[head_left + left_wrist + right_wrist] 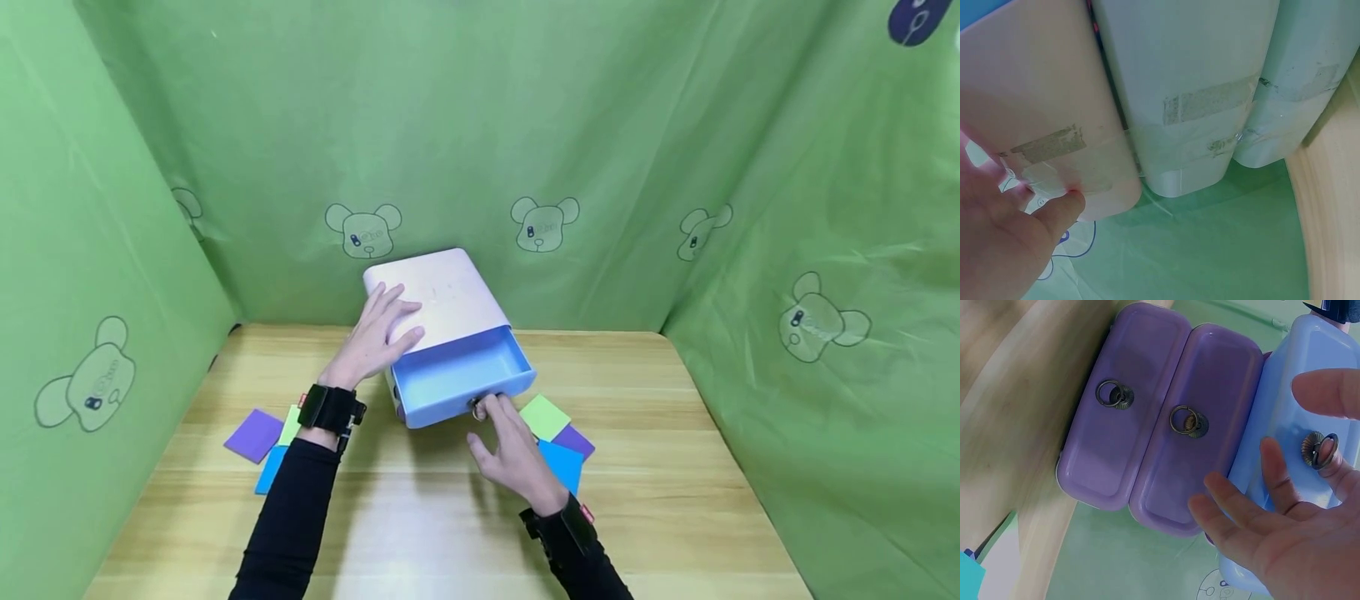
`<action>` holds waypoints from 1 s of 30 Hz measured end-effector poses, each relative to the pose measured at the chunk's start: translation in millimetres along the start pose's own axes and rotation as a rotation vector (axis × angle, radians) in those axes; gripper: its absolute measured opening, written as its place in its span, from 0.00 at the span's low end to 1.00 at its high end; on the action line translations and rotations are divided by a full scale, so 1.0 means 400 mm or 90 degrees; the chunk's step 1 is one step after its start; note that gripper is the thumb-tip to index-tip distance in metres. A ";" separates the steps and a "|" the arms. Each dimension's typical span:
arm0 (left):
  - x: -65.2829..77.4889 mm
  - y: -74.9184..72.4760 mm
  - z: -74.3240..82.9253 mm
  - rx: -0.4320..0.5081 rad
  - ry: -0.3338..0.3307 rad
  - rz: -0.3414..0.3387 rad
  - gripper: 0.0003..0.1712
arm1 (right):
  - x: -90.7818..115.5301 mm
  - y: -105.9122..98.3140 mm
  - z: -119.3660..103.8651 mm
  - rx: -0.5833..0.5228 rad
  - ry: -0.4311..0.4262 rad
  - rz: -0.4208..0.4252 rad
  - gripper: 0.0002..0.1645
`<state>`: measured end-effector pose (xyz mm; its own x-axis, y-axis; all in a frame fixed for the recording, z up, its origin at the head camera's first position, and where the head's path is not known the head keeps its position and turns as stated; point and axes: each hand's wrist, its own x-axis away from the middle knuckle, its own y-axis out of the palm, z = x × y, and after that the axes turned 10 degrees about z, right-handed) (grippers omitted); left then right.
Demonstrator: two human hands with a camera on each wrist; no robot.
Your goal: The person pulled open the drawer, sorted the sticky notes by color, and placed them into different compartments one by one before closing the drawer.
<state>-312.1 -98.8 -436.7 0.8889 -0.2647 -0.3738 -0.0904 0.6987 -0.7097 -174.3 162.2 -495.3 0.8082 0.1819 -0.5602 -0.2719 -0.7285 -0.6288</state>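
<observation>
A small drawer cabinet with a white top (pixel 457 292) stands at the back of the table. Its blue top drawer (pixel 465 367) is pulled out, and nothing lies in the part that shows. In the right wrist view, two purple drawers (pixel 1125 431) below it are closed, each with a ring pull. My right hand (pixel 517 454) has a finger hooked through the blue drawer's metal ring pull (pixel 1325 452), the other fingers spread. My left hand (pixel 369 340) rests on the cabinet's left top edge, fingers extended. In the left wrist view its thumb presses the white casing (pixel 1041 69) beside tape.
Purple (pixel 255 435), green (pixel 290 426) and blue (pixel 270 470) paper squares lie left of the cabinet, partly behind the left forearm. Another green (pixel 545 416), purple (pixel 577 442) and blue (pixel 562 465) group lies by the right hand. Green cloth (pixel 450 125) hangs around the wooden table (pixel 667 467).
</observation>
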 end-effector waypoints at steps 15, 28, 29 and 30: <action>-0.004 -0.001 -0.001 0.001 0.002 0.002 0.33 | 0.002 -0.012 -0.008 -0.001 -0.010 -0.005 0.16; -0.001 0.002 0.000 0.004 0.000 0.005 0.33 | 0.005 -0.038 -0.026 0.017 -0.016 0.012 0.17; -0.001 0.003 0.000 0.004 0.001 0.006 0.33 | 0.005 -0.044 -0.027 0.020 -0.018 0.019 0.17; -0.002 0.003 0.000 0.004 0.003 0.007 0.33 | 0.004 -0.049 -0.027 0.022 -0.019 0.026 0.17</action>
<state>-312.9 -97.8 -437.2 0.8859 -0.2596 -0.3845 -0.0978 0.7057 -0.7017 -162.2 169.7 -478.0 0.7805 0.1719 -0.6011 -0.3230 -0.7122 -0.6232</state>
